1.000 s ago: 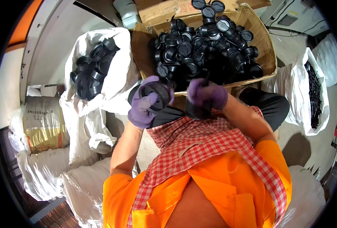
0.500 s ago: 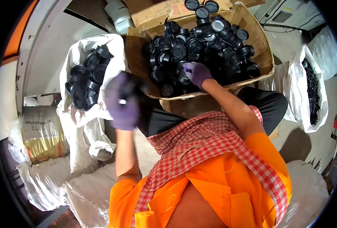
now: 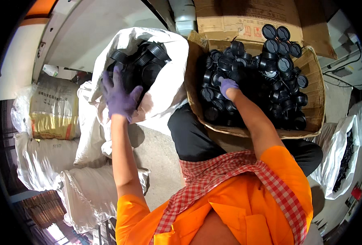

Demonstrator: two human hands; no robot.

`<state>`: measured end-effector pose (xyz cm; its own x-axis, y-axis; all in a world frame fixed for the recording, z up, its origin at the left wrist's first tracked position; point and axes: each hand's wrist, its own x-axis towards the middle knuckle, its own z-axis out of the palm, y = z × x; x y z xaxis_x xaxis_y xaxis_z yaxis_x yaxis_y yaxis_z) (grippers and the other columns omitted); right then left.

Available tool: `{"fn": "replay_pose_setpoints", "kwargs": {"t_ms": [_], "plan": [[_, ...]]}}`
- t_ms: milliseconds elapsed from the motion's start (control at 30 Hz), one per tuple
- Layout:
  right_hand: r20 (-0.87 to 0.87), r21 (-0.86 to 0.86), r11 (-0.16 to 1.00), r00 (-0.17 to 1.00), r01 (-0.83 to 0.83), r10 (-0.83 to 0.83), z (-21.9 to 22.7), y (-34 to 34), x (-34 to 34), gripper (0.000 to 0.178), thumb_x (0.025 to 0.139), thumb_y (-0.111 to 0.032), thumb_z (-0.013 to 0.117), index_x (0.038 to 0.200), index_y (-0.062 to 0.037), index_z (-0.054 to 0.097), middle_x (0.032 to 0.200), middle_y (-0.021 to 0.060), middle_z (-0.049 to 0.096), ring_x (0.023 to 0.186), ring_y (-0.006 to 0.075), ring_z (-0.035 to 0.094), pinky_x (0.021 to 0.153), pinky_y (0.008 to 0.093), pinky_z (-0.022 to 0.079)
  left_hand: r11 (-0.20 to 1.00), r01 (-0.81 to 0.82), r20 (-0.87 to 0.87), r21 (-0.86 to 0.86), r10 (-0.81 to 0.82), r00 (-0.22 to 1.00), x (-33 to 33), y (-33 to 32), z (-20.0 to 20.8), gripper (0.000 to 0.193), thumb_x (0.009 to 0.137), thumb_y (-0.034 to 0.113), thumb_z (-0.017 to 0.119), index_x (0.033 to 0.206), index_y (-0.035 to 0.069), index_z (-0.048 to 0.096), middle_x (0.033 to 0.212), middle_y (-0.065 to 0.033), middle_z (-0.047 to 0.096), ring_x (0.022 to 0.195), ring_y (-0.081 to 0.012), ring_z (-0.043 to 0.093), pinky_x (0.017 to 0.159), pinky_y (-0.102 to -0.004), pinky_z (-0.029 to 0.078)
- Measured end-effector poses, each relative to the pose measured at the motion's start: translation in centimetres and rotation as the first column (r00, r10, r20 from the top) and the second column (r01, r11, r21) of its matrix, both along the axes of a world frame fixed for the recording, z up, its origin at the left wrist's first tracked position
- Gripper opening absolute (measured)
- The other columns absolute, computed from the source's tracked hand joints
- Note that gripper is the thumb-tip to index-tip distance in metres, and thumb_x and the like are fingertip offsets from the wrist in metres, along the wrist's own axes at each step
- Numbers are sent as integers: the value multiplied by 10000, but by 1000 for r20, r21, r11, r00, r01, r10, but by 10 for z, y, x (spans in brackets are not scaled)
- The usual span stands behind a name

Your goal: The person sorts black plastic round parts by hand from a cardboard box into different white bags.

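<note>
Two purple-gloved hands show in the head view, one at each of two containers. The left hand (image 3: pixel 121 96) is at the near left part of the mouth of a white sack (image 3: pixel 177 53), its fingers spread wide, with the thumb pointing off to the right. Just beyond it, black ribbed rings (image 3: pixel 151 72) lie heaped inside the sack, at varied tilts; whether the fingertips touch them I cannot tell.

The right hand (image 3: pixel 230 86) reaches into a cardboard box (image 3: pixel 314 79), among the black round-capped parts (image 3: pixel 285 64) piled there. Its fingers point away from the person and are partly lost against the dark pile, so I cannot tell whether they hold one. The pile is highest toward the far right, where several caps stand above the box's rim.

Black trousers (image 3: pixel 195 134) and a red checked apron (image 3: pixel 213 165) show below the box. Farther right, an open white bag (image 3: pixel 352 179) contains thin black pieces (image 3: pixel 344 161). At the left, a yellow-and-white sack (image 3: pixel 52 108) rests above a pale sack (image 3: pixel 46 159).
</note>
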<state>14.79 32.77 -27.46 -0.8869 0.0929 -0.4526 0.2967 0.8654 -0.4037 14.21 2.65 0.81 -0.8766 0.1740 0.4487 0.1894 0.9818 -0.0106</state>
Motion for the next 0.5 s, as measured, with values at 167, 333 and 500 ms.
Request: {"fn": "replay_pose_setpoints", "kwargs": {"t_ms": [167, 333, 500], "plan": [[-132, -593, 736, 863, 326, -488, 50, -21, 43, 260, 866, -246, 533, 1038, -51, 532, 989, 175, 615, 939, 326, 587, 826, 375, 448, 956, 285, 314, -69, -250, 916, 74, 21, -14, 611, 691, 304, 710, 1221, 87, 496, 1223, -142, 507, 1098, -332, 484, 952, -424, 374], [-341, -933, 324, 670, -157, -659, 161, -68, 57, 115, 851, -107, 529, 954, -56, 540, 952, 95, 573, 874, 182, 556, 778, 280, 440, 925, 294, 273, -240, -227, 935, 66, 14, -56, 293, 689, 185, 654, 974, 127, 620, 918, -65, 596, 885, -286, 551, 797, -384, 424], [-839, -480, 706, 508, -521, -195, 258, -111, 33, 193, 785, -154, 580, 973, -122, 550, 900, 134, 621, 824, 309, 618, 731, 404, 482, 795, 450, 291, 407, -580, 761, 80, 8, -10, 145, 663, 17, 639, 785, 76, 589, 756, -111, 589, 739, -319, 578, 651, -390, 460]]}}
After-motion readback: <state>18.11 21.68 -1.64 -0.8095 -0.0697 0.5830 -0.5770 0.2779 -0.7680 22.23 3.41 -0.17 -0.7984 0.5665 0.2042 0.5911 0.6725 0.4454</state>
